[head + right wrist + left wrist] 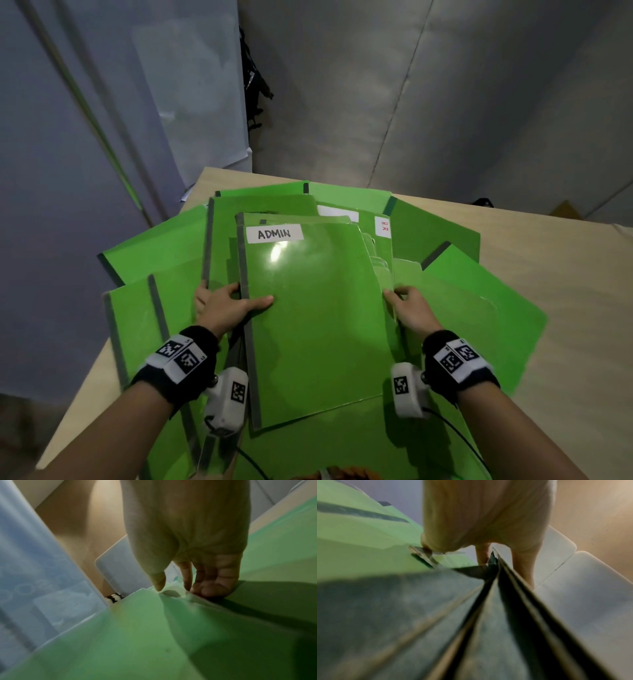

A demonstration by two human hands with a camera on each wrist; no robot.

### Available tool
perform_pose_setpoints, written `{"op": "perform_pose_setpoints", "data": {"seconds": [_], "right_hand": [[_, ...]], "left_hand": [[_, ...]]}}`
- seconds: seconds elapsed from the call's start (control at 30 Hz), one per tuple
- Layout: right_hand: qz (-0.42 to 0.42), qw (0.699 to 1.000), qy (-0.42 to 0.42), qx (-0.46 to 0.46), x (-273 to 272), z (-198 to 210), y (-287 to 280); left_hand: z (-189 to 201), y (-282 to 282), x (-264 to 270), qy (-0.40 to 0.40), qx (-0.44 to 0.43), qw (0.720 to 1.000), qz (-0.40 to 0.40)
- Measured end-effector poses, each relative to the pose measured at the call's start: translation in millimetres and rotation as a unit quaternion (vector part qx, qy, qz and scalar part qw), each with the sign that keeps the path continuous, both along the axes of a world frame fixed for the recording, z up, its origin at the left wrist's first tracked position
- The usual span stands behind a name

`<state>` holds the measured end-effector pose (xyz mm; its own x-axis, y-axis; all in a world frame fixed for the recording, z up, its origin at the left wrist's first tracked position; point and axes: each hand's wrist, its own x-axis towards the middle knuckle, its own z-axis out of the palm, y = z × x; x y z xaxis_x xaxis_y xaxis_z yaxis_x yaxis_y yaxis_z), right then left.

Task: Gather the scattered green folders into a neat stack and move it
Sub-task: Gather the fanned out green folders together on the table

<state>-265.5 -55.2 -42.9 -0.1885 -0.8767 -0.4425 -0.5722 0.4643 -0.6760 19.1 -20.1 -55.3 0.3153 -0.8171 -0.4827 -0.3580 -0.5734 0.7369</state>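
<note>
Several green folders lie fanned across the table. On top sits a small stack [315,308] whose top folder bears a white ADMIN label [274,233]. My left hand [226,303] grips the stack's grey spine edge, thumb on top and fingers beneath. In the left wrist view the left hand [485,555] clasps the dark spines [496,601]. My right hand [407,306] holds the stack's right edge, thumb on top. The right wrist view shows the right hand [173,588] pinching the green sheets [154,628] with curled fingers. A folder marked HR [383,224] pokes out behind.
The light wooden table [565,274] has bare surface at the right and far corner. More green folders [137,315] spread left, right and toward me. Grey curtain walls stand behind, with a dark object [483,202] at the far right edge.
</note>
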Motion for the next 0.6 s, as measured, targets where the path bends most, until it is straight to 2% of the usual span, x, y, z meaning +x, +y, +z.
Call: {"op": "perform_pose_setpoints", "data": {"seconds": [0.1,0.27,0.37,0.6], "right_hand": [[0.009,1.0,0.0,0.027,4,-1,-3],[-0.001,0.997,-0.046,0.067,10,4,-4],[-0.024,0.994,-0.091,0.049,15,4,-6],[-0.055,0.99,-0.128,0.021,26,7,-15]], "left_hand": [[5,-3,2,-0.02,0.001,1.0,0.005],[4,-9,10,0.024,0.006,1.0,-0.01],[3,-8,14,0.045,0.002,0.999,-0.014],[10,-1,13,0.072,-0.005,0.997,-0.033]]}}
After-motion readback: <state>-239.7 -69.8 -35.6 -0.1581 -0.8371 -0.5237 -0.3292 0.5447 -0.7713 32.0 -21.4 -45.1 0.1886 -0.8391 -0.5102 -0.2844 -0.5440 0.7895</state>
